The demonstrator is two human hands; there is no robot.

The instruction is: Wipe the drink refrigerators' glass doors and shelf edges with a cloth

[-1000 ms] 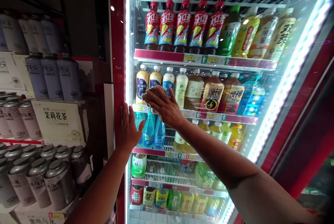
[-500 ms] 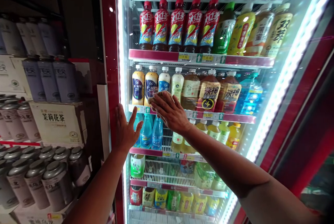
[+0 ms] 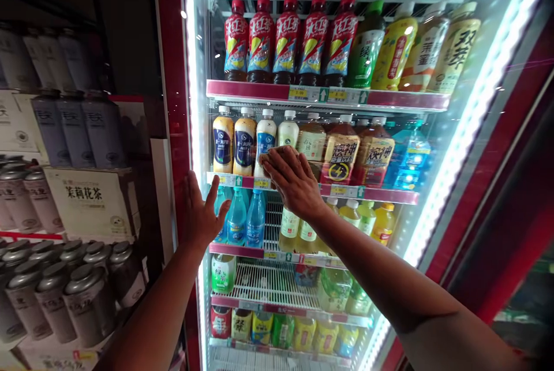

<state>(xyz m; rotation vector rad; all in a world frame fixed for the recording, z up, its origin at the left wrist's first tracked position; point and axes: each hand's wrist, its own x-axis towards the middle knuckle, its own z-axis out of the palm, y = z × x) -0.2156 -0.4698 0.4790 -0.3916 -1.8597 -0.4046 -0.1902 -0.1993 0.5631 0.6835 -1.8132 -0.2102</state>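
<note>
My right hand (image 3: 296,182) lies flat against the glass door of a lit drinks cooler, fingers pressed together and pointing up and left. Under its fingertips a small brownish edge shows, seemingly a folded cloth (image 3: 262,158); most of it is hidden by the hand. My left hand (image 3: 204,209) rests with spread fingers on the red door frame (image 3: 171,100) and the glass edge, holding nothing. Behind the glass, near my right hand, stand a blue-and-white bottle (image 3: 265,134) and a pale green-labelled bottle (image 3: 288,128).
Red-capped tea bottles (image 3: 289,42) line the upper shelf. Blue bottles (image 3: 237,218) stand lower left, and a wire shelf (image 3: 268,284) shows below. Left of the cooler are stacked tea canisters (image 3: 86,296) and a cream box (image 3: 90,201). A bright light strip (image 3: 476,94) runs down the right side.
My right hand has slid a little to the right across the glass, its fingers closer together. My left hand keeps its place on the frame. The view has shifted slightly.
</note>
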